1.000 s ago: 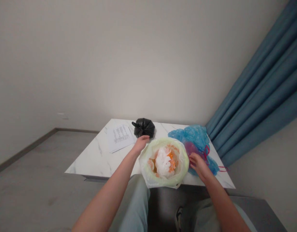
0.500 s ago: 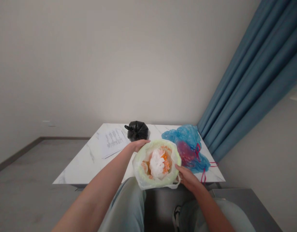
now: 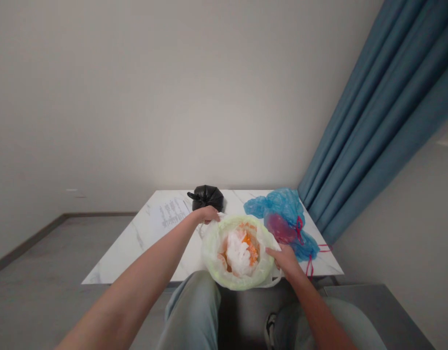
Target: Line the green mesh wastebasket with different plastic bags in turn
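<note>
A round, pale green-rimmed container is lined with a thin white plastic bag. White crumpled tissue and orange scraps lie inside it. My left hand grips the bag's edge at the upper left of the rim. On the right, my right hand pinches the bag's edge between thumb and fingers and draws it outward. The container is above the table's front edge, over my knees.
On the white marbled table are a knotted black bag, a printed sheet, and crumpled blue bags with a pink bundle. A blue curtain hangs at the right. A dark grey surface stands lower right.
Both hands have moved from the container's rim area to pull the bag's edges outward, left and right. The container sits slightly lower in view.
</note>
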`<state>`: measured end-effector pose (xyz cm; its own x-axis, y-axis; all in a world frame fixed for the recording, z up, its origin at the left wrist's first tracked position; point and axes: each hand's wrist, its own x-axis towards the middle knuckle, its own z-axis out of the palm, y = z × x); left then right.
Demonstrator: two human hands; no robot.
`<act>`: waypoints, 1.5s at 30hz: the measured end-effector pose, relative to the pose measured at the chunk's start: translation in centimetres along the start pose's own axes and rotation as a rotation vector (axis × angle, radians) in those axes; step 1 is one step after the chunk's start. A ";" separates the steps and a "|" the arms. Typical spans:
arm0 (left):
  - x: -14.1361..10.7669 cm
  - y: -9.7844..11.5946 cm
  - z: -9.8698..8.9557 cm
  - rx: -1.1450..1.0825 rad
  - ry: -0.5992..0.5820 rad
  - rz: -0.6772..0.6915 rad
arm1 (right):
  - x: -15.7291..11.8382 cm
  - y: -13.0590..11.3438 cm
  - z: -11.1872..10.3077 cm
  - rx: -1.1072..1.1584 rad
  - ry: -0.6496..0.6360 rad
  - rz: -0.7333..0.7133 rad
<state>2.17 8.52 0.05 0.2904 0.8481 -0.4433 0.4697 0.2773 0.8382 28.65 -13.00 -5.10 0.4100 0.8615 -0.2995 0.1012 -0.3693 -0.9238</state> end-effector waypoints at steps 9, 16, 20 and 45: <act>0.4 2.3 1.9 0.084 0.032 0.194 | 0.9 -1.7 -0.1 0.346 -0.026 0.014; -1.2 2.7 2.0 0.054 0.074 0.367 | 2.7 -1.8 -0.1 0.288 -0.130 -0.065; -3.5 0.9 2.0 -0.016 0.327 0.446 | 5.7 -1.0 -1.1 0.046 0.146 -0.251; -13.4 -11.4 8.1 -0.874 0.287 -0.089 | 8.8 -4.7 1.3 0.173 -0.218 0.202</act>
<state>-0.28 -9.68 -6.12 0.0107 0.8545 -0.5194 -0.3496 0.4898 0.7987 30.59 -3.21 -3.70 0.2005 0.8381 -0.5074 -0.1251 -0.4917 -0.8617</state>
